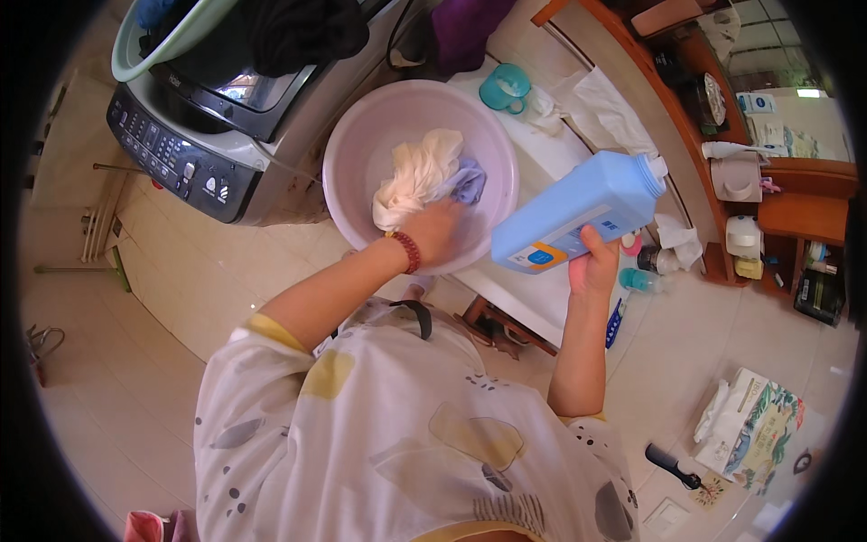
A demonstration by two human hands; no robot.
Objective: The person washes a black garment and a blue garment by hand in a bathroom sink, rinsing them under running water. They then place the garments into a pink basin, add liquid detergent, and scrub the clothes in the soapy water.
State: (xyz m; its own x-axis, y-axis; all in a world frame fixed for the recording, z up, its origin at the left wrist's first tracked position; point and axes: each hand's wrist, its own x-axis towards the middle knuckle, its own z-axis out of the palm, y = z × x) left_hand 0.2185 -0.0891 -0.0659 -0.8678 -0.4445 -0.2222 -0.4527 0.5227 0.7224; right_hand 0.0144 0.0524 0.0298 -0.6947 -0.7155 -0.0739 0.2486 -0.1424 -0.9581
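Note:
A pale pink plastic basin (352, 142) stands before me, holding a bunched cream cloth (420, 169) and a smaller lavender cloth (469, 181). My left hand (433, 234), with a dark red beaded bracelet at the wrist, reaches into the basin against the cloths; its fingers are blurred, so its grip is unclear. On the right, my right hand (596, 261) holds a light blue plastic bottle (576, 206) low on its side. The bottle is tilted, its uncapped-looking white neck pointing up and right, and its base is beside the basin's rim.
A top-loading washing machine (183, 162) stands at left, with dark clothing (305, 34) and a green basin (122, 54) on top. Behind the pink basin, a teal cup (504, 88) sits on the white counter (535, 298). Small bottles and a wooden mirror shelf (806, 227) are at right.

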